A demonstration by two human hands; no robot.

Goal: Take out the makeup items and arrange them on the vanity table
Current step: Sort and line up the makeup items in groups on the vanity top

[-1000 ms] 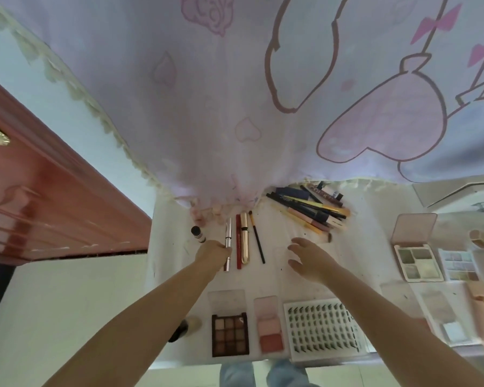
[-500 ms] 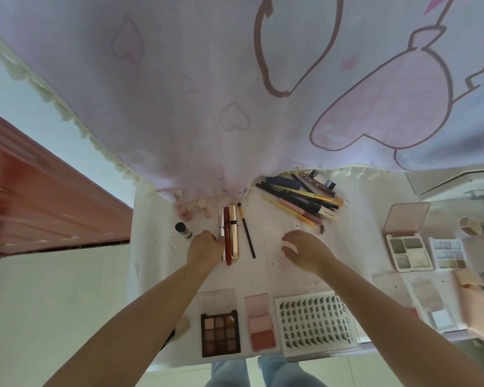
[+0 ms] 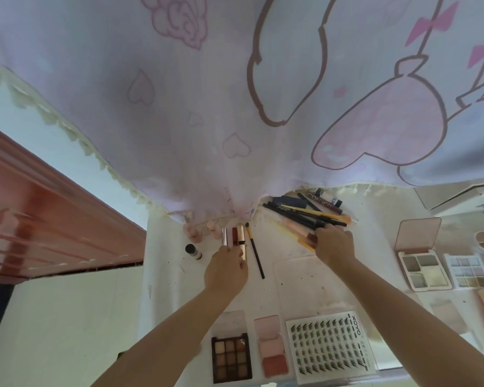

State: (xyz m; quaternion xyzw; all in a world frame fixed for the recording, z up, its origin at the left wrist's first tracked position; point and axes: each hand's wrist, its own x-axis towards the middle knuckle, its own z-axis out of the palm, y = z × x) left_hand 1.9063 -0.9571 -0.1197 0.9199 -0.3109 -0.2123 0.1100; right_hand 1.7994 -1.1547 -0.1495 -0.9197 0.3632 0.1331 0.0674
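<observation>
We see left hand (image 3: 226,270) grip closed on the slim glossy gold tube (image 3: 242,241), lined up by a thin black brush (image 3: 256,254). Right hand (image 3: 334,244) fingers curl into the loose pencil pile (image 3: 305,215) on the white table (image 3: 291,280).

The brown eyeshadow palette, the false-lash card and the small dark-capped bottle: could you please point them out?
brown eyeshadow palette (image 3: 231,357): head view, middle of the pans.
false-lash card (image 3: 329,348): head view, centre of the lash rows.
small dark-capped bottle (image 3: 193,251): head view, mid-body.
</observation>
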